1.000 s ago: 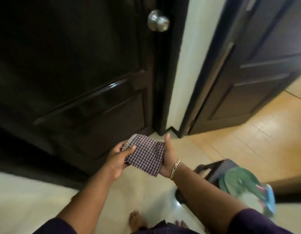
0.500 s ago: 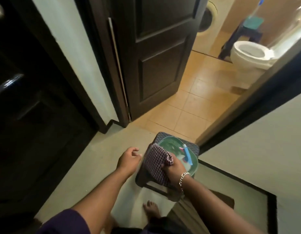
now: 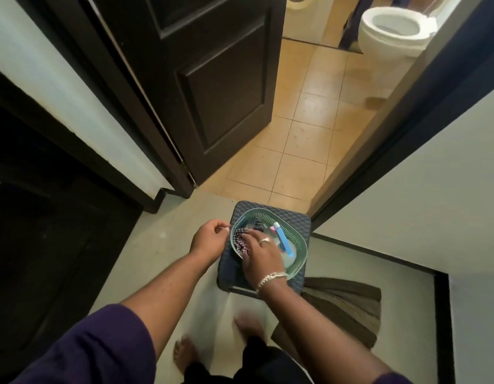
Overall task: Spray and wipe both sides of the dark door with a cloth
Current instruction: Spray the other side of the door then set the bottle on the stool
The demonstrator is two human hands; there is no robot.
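Both hands meet at the pale green plastic basket (image 3: 297,245): right hand (image 3: 261,252) presses the checked cloth (image 3: 239,241) inside with flat fingers; left hand (image 3: 210,239), loosely curled, holds nothing at its left rim.

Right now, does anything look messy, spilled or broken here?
Nothing looks spilled or broken. The brown floor mat by the wall lies bunched and crooked instead of flat. The green basket sits squarely on the dark stool, with the right hand pressing the checked cloth into it.
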